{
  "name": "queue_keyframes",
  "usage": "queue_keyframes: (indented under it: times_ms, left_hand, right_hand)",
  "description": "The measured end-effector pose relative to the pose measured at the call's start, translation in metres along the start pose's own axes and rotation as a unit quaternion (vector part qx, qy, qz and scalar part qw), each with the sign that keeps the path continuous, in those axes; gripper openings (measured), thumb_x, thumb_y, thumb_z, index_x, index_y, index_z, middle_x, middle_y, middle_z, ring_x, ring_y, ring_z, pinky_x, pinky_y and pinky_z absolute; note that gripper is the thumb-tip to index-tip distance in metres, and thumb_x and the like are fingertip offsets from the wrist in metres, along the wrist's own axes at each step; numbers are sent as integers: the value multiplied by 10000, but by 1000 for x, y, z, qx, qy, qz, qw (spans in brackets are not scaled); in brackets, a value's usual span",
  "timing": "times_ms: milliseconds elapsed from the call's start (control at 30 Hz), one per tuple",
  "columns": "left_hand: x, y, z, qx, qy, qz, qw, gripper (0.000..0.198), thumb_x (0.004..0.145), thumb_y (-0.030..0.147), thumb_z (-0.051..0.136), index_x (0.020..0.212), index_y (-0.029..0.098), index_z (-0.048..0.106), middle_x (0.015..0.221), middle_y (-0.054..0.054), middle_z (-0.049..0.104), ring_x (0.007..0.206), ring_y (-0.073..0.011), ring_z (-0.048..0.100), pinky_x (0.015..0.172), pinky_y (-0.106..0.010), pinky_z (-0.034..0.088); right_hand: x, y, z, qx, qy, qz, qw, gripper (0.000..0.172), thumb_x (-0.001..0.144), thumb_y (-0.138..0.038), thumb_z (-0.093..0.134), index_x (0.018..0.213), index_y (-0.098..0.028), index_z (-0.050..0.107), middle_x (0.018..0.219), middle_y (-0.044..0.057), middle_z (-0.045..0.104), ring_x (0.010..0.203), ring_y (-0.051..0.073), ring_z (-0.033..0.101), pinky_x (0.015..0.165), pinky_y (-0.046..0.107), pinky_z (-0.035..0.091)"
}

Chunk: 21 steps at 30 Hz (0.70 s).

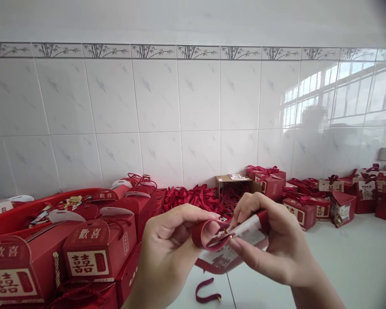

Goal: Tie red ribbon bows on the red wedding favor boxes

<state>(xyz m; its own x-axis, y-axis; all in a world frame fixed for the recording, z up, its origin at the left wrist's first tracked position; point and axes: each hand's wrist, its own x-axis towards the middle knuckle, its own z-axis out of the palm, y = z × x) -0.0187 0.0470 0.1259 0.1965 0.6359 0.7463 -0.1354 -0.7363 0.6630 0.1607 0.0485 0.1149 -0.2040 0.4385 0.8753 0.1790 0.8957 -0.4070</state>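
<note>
Left hand [176, 244] and right hand [273, 242] grasping a red-and-white box [220, 259] above the table [350, 262].
The left thumb sits inside its curled flap [197, 236]; below lies a red strap [198, 292], leftward gift boxes [90, 242], behind, heaped ribbons [191, 199].

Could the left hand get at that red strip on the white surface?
Probably: nothing covers the red strip. But the left hand is busy holding the red package, so it would likely have to let go first.
</note>
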Motion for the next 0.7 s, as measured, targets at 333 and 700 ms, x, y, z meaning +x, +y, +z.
queue_keyframes:
  times_ms: [333, 700]
  left_hand:
    - [-2, 7, -6, 68, -56, 118, 989, 204, 781, 65, 659, 864, 240, 726, 800, -16, 720, 725, -143, 680, 621, -209, 565]
    - [-5, 1, -7, 63, -95, 126, 985, 280, 783, 25, 614, 933, 251, 682, 874, -23, 686, 830, -174, 679, 675, -239, 566]
  right_hand:
    - [0, 0, 4, 20, 1, -2, 1000, 249, 717, -195, 715, 806, -220, 484, 699, 3, 553, 618, 151, 531, 499, 263, 412]
    - [-2, 4, 1, -14, 33, -94, 995, 255, 714, -85, 695, 877, -194, 532, 742, 27, 585, 650, 161, 556, 538, 295, 439]
